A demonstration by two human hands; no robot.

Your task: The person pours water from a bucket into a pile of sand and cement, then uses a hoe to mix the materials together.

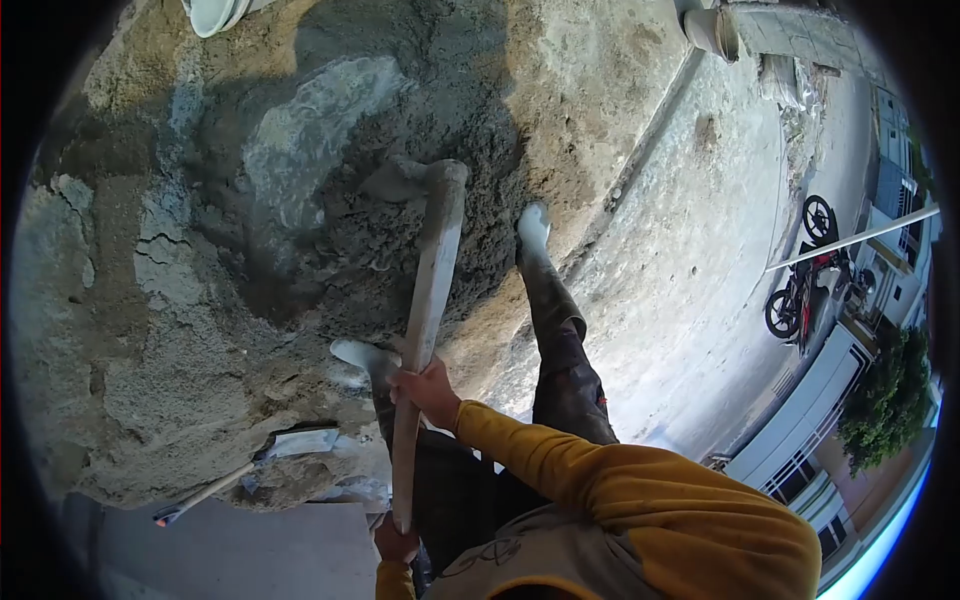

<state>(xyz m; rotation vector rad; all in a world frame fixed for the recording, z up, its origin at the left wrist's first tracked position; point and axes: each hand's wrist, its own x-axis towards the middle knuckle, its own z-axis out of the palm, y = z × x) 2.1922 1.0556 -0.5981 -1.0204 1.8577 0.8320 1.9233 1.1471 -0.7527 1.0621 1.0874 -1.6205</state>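
Observation:
My right hand (430, 391) is wrapped around the middle of a hoe's wooden handle (432, 270). Lower down, my left hand (396, 541) grips the handle near its end. The hoe's blade (396, 181) lies in wet grey mortar (400, 245), partly covered by it. A pale, watery patch (320, 130) spreads beside the mortar to the left. My boots stand apart at the mix: one boot (535, 226) right of the handle, the other boot (360, 354) left of it.
A shovel (215, 482) lies at lower left. A white container (210, 14) shows at top left, and a bucket (711, 34) stands at top right. A long ridge (650, 130) crosses the ground on the right. Farther off are a motorcycle (818, 268) and a pole (855, 238).

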